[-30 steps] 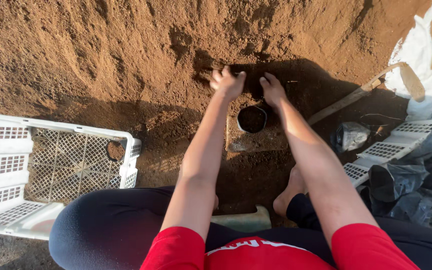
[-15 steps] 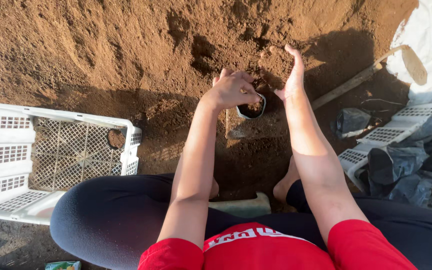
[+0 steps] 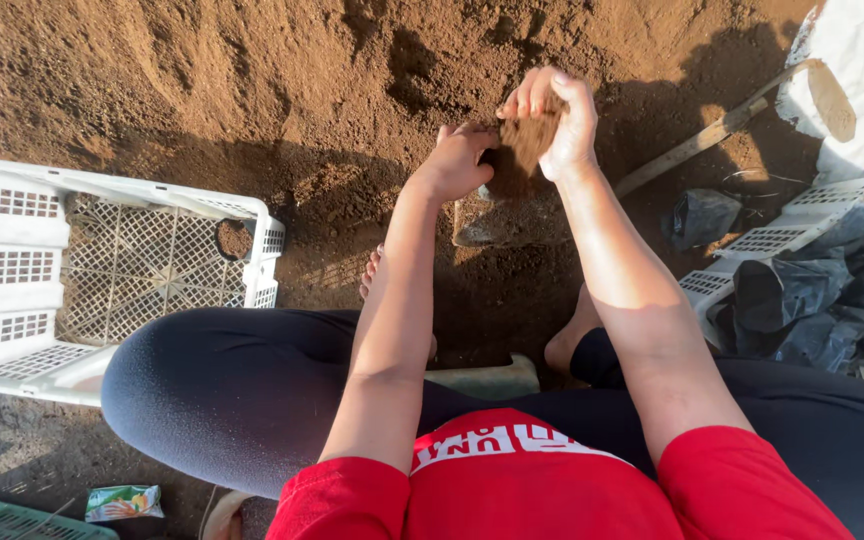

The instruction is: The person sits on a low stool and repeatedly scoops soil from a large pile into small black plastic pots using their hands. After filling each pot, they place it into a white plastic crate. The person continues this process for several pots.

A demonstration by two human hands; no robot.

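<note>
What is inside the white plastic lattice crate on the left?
The white plastic lattice crate holds one small dark pot filled with brown soil, in its far right corner. The rest shows bare mesh; its near right corner is hidden behind the person's knee.

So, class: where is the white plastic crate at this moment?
In the head view the white plastic crate sits on the soil at the person's left, beside the bent left knee, well apart from the left hand and right hand.

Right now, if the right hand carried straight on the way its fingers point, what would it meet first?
The right hand, cupped around a clump of soil, points its fingers up and away toward the soil heap. The heap's slope looks like the first thing in that line, though depth is hard to judge from the head view.
</note>
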